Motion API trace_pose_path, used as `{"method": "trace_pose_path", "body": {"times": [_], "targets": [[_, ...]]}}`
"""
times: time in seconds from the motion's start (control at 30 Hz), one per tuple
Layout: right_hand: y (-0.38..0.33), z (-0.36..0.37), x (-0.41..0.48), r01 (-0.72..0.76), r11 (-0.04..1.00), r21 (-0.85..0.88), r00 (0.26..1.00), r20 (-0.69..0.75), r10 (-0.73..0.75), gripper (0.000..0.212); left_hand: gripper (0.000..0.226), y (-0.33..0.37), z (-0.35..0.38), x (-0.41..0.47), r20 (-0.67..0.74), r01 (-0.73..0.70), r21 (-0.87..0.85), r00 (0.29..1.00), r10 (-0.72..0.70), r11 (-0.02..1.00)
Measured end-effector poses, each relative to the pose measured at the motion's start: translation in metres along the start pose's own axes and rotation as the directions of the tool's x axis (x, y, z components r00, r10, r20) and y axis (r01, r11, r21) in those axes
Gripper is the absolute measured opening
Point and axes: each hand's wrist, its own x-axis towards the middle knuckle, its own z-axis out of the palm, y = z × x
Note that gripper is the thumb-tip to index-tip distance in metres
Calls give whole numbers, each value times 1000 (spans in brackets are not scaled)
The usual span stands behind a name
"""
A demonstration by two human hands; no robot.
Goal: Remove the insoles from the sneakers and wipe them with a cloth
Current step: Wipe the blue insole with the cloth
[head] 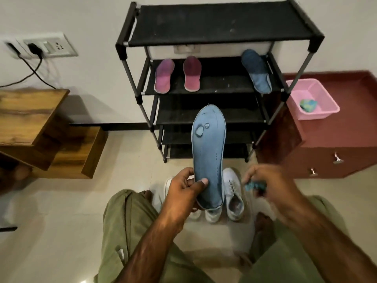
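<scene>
A plain white wall [91, 17] runs behind, with a dark skirting [122, 127] at its foot. The floor [51, 211] is pale, glossy tile. A black rack [220, 23] on grey poles stands against the wall in the middle. To its left is a stepped wooden table [30, 115], and above that a switch panel [59, 46] with two black plugs [33, 48], their cables [34, 72] trailing down. To the right sits a maroon cabinet [336, 129] with metal knobs [337, 157] and a pink tub [326, 113] on top. The light is soft and even.
</scene>
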Motion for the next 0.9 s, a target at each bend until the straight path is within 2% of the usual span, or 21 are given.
{"method": "trace_pose_path", "body": {"times": [0.07, 0.13, 0.23, 0.4, 0.5, 0.67, 0.9], "targets": [[2, 6, 1, -27, 996, -87, 998, 55, 31, 30, 19, 14, 9, 14, -16, -15, -14, 1000, 15, 1000], [-1, 10, 8, -25, 993, -112, 998, 62, 32, 16, 18, 25, 18, 31, -57, -43, -49, 998, 40, 998], [-12, 13, 31, 3, 993, -115, 1000, 13, -2, 11, 15, 45, 30, 60, -97, -98, -33, 991, 95, 995], [-38, 6, 83, 56, 994, -92, 992, -106, -65, 10, 15, 81, 46, 114, -59, -117, 2, 991, 116, 993], [-59, -3, 121, 51, 997, -55, 987, -150, -59, 5, 15, 104, 52, 147, 0, -125, 114, 992, 126, 986], [-81, -18, 191, 8, 996, -88, 986, -167, -23, 4, 19, 133, 59, 212, 52, -164, 321, 986, 155, 933], [-85, -19, 269, 29, 989, -146, 975, -214, -61, 6, 17, 139, 73, 294, -35, -139, 422, 985, 169, 896]]}}
